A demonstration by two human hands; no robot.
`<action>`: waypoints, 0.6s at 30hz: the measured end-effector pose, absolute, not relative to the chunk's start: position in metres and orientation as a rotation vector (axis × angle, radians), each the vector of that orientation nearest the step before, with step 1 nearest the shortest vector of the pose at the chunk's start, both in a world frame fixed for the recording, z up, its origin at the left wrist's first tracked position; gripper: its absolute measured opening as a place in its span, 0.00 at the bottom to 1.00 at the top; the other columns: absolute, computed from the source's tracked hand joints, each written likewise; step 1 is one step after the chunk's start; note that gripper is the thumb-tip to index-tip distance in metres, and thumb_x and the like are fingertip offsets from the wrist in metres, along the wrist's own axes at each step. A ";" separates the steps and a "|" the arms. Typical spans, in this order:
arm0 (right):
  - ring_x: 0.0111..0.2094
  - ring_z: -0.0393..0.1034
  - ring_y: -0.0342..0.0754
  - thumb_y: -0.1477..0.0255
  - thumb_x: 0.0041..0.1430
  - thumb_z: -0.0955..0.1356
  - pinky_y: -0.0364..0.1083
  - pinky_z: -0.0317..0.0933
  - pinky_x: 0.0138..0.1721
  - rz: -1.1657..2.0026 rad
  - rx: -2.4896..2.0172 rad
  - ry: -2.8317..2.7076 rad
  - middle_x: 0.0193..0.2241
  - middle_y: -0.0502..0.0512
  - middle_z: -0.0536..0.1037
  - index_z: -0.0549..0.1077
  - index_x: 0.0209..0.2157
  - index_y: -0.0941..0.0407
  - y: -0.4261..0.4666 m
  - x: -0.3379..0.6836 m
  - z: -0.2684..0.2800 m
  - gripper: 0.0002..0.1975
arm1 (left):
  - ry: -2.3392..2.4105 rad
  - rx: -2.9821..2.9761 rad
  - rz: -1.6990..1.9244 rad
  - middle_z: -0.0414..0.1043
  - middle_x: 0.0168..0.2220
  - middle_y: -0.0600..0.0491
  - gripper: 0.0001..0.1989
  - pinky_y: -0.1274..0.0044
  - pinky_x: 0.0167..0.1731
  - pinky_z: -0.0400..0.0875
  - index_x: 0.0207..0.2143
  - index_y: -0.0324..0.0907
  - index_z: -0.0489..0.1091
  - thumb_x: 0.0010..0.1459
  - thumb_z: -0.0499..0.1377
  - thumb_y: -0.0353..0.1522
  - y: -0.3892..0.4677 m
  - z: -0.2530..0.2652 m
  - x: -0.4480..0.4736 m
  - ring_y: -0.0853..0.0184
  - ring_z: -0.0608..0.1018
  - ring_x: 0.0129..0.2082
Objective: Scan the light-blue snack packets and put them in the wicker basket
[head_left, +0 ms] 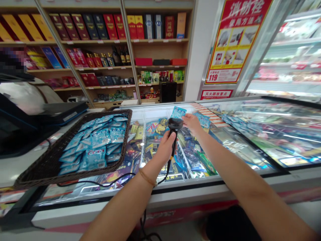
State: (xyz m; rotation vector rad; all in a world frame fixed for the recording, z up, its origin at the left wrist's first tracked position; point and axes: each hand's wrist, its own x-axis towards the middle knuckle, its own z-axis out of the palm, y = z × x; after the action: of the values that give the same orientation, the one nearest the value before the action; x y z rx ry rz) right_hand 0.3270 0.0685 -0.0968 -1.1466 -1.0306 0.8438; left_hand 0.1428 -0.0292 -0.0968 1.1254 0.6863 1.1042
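Note:
My left hand [164,147] is wrapped round the handle of a black barcode scanner [175,124], whose cable trails down from the grip. Just beyond the scanner head, my right hand [192,122] pinches a small blue snack packet [178,112] by its right side. Both hands are above the chest freezer [147,113], over frozen packs. To the left, a dark wicker basket [129,124] is heaped with blue packets [96,157] that look like the held one. More blue packets [238,124] lie on the freezer's glass at right.
Beyond the freezer rise wooden shelves [160,41] of boxes and bottles. A dark countertop device [15,124] and a person in pale clothing [22,95] are at left. The black cable [100,184] runs across the freezer's near side. A red fire-hydrant sign [234,43] hangs at right.

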 end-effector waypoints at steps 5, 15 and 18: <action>0.24 0.72 0.43 0.72 0.45 0.74 0.45 0.70 0.36 1.135 -1.067 -1.098 0.18 0.46 0.73 0.69 0.24 0.55 0.087 0.264 -0.075 0.10 | 0.815 1.033 1.277 0.67 0.26 0.57 0.22 0.82 0.13 0.60 0.34 0.42 0.64 0.54 0.62 0.51 -0.039 -0.050 0.122 0.74 0.67 0.16; 0.23 0.70 0.43 0.80 0.45 0.71 0.44 0.69 0.34 1.448 -0.851 -1.294 0.18 0.48 0.75 0.69 0.21 0.56 0.124 0.077 -0.026 0.07 | 0.873 0.891 1.656 0.68 0.26 0.57 0.21 0.83 0.16 0.63 0.35 0.41 0.65 0.54 0.62 0.49 -0.048 -0.012 0.008 0.75 0.69 0.17; 0.27 0.72 0.46 0.74 0.45 0.72 0.46 0.69 0.37 1.333 -0.766 -1.412 0.20 0.48 0.76 0.72 0.23 0.56 0.130 0.048 -0.029 0.05 | 0.885 0.830 1.667 0.68 0.25 0.58 0.21 0.83 0.15 0.63 0.37 0.41 0.65 0.54 0.62 0.48 -0.053 -0.014 -0.007 0.76 0.68 0.17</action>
State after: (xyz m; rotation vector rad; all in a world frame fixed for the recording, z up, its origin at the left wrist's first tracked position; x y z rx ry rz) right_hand 0.0480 0.1301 -0.0288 -0.7661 -1.4118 1.3334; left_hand -0.0067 -0.0533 -0.0137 0.8299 0.8850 1.6671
